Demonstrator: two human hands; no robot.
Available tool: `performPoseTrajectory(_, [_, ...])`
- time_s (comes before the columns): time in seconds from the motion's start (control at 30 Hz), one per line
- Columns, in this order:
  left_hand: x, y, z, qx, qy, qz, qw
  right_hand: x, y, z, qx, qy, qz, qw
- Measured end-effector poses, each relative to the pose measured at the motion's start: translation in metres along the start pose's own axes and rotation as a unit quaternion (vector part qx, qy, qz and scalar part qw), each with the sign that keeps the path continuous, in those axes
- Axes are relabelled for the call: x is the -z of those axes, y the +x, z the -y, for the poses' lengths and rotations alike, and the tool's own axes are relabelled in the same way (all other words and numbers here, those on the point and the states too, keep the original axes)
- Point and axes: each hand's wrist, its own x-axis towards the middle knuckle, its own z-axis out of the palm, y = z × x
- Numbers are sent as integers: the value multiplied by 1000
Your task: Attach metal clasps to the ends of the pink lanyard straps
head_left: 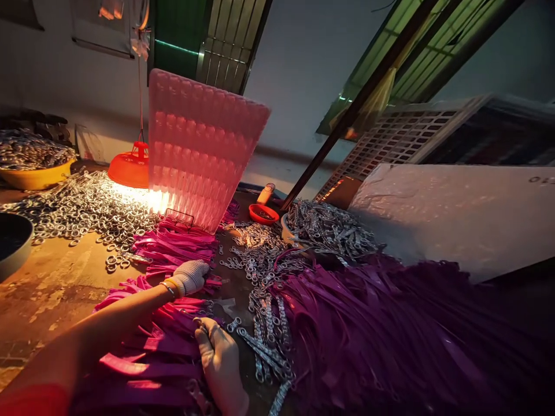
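Note:
My left hand, in a knitted white glove, reaches over a row of pink straps lying side by side. Its fingers are curled closed; whatever is in them is hidden. Closer to me, my right hand pinches a small metal piece between thumb and fingertips, above a second bundle of magenta straps. Right of that hand, metal snap-hook-like fittings with ring ends lie on the table. A large heap of purple straps spreads over the right side.
A red-shaded lamp hangs low over piled metal rings. Beside it stands a pink translucent panel. Fittings heap over a bowl near a red dish. A yellow basin and dark bowl are left.

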Motion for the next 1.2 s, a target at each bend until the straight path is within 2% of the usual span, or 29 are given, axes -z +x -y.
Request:
performPoseTrajectory(0.17, [20,-65,-1,-10,-128,-12,992,15,21,19,-55,14,10,998])
performPoseTrajectory(0.27, [30,-103,-6,26,-242,-27,970,18,36,28,-2,24,-4,1000])
performPoseTrajectory(0.33, [33,-119,-9,55,-293,-29,954,16,44,32,31,41,-13,999])
performPoseTrajectory(0.43, [28,-126,-7,32,-283,-57,957,7,53,35,24,74,-1,997])
performPoseTrajectory(0.5, [19,-124,-3,-11,-246,-103,964,3,57,36,-22,124,19,992])
performPoseTrajectory(0.6, [9,-117,2,-86,-192,-177,961,2,61,39,-114,225,31,967])
performPoseTrajectory(0.67, [8,-117,-1,-123,-180,-216,952,6,62,42,-150,267,33,951])
performPoseTrajectory(0.73, [14,-121,-9,-109,-200,-223,948,12,61,48,-154,272,36,949])
performPoseTrajectory(0.83, [27,-137,-22,13,-320,-136,937,20,53,57,-101,213,38,971])
performPoseTrajectory(0.93, [34,-158,-30,138,-453,-45,880,24,41,64,0,114,44,993])
performPoseTrajectory(0.97, [34,-164,-32,160,-475,-37,864,25,37,65,31,74,53,995])
performPoseTrajectory(1.03, [32,-175,-34,184,-487,-36,853,25,29,67,75,-21,80,994])
performPoseTrajectory(1.2, [25,-189,-36,194,-432,-49,879,22,18,66,173,-246,112,947])
